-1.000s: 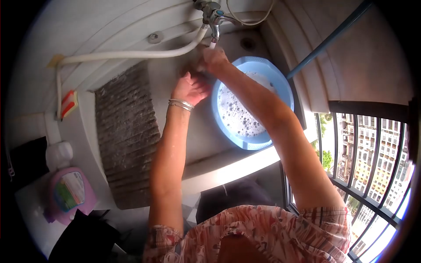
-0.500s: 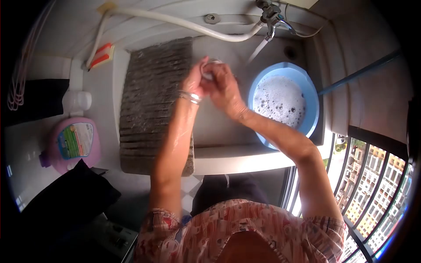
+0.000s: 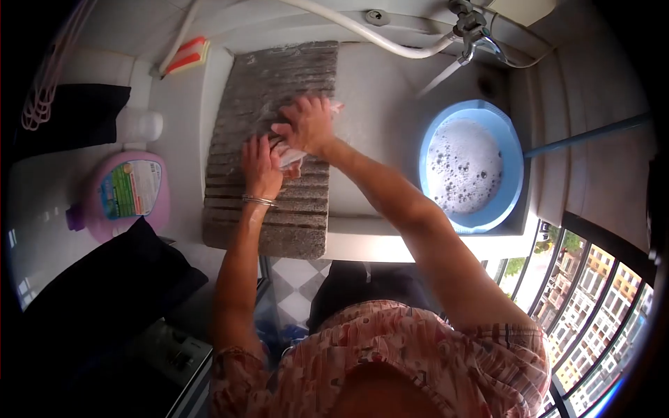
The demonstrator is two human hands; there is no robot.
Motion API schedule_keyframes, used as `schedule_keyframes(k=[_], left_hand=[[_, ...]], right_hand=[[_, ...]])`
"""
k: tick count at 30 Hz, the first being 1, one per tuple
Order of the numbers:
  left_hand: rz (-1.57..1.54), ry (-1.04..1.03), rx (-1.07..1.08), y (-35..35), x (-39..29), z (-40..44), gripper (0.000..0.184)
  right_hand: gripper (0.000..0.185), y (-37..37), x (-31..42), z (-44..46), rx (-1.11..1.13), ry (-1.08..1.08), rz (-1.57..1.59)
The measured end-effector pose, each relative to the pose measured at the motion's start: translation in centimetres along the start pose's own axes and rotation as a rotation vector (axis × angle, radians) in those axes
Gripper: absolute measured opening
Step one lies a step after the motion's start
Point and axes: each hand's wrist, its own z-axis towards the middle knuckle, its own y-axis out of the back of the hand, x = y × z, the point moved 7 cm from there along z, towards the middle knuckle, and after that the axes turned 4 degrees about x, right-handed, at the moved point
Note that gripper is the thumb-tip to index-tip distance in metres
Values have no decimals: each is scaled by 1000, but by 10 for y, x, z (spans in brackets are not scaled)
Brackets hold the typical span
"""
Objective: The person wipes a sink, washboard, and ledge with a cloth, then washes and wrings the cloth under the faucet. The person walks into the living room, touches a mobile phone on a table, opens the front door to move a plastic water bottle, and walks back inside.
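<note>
A small wet cloth [image 3: 291, 159], whitish and pink, lies bunched on the ribbed stone washboard [image 3: 293, 233]. My left hand [image 3: 263, 167], with a bangle at its wrist, is closed on the cloth's near left end. Farther up the board, my right hand [image 3: 309, 125] bears down on the same cloth, its fingers bent over it and the thumb sticking out. A corner of the cloth shows past the right fingertips. Most of the cloth under the right palm is hidden.
A light-blue basin [image 3: 512, 177] of sudsy water stands in the sink at right, below the tap [image 3: 472, 38]. A pale hose [image 3: 362, 29] runs along the back. At left are a pink detergent bottle [image 3: 157, 198] and a red-and-white packet [image 3: 188, 54]. Window bars stand at lower right.
Both hands have come down from above the sink onto the washboard, moving left and apart. The cloth, bunched between them before, is now spread out against the ridges. The view has shifted slightly.
</note>
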Motion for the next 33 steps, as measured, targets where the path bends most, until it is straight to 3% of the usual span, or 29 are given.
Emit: schedule_keyframes(k=[2, 4, 6, 7, 8, 10, 12, 13, 14, 15, 16, 18, 20, 21, 22, 25, 27, 29, 32, 33], left_hand=[[-236, 57, -50, 3, -3, -8, 46], [-380, -27, -118, 10, -37, -19, 48], [-298, -164, -138, 7, -50, -9, 47], [-151, -103, -3, -3, -41, 3, 50], [-151, -105, -9, -1, -41, 22, 50], [-100, 22, -2, -2, -38, 64, 49], [-231, 95, 79, -12, -24, 113, 54], [-78, 60, -81, -11, -16, 126, 50], [73, 28, -232, -12, -11, 128, 45], [71, 30, -224, -20, 1, 126, 45], [-84, -15, -130, -30, 11, 125, 42], [-547, -60, -2, -12, -8, 101, 33], [-423, -312, -139, 21, -35, 48, 33], [-537, -235, 213, 16, -42, 33, 38], [-346, -300, 101, 41, -63, 17, 40], [-132, -294, 59, 8, -35, 25, 43], [135, -101, 210, -11, -17, 81, 55], [118, 24, 83, -9, -10, 118, 65], [138, -36, 33, -24, 6, 117, 66], [51, -4, 340, -12, -13, 110, 58]], right_hand=[[34, 0, 12, -20, 72, 188, 218], [36, 19, 24, -37, 81, 247, 320], [37, 23, 23, -36, 94, 306, 427], [37, 16, 19, -32, 109, 345, 328], [37, 7, 15, -22, 118, 389, 226], [34, -11, -3, 11, 246, 287, 223], [34, -23, -25, 48, 99, 268, 12], [34, -27, -26, 59, 97, 268, 12], [28, -29, -36, 66, 103, 87, -97], [23, -27, -45, 65, 110, -95, -207], [23, -23, -40, 55, 115, -104, -206], [16, -10, -17, 31, 107, 57, 146], [11, 24, 16, -4, 23, 325, 451], [12, 23, 29, -24, 95, 410, 308], [11, 8, 27, -37, 317, 295, 381], [15, -8, 22, -15, 301, 371, 227], [22, -29, 6, 34, 255, 414, -61], [25, -41, -24, 69, 102, 189, -143], [30, -47, -23, 59, 153, 211, -206], [29, -28, -18, 49, 120, 61, -2]])
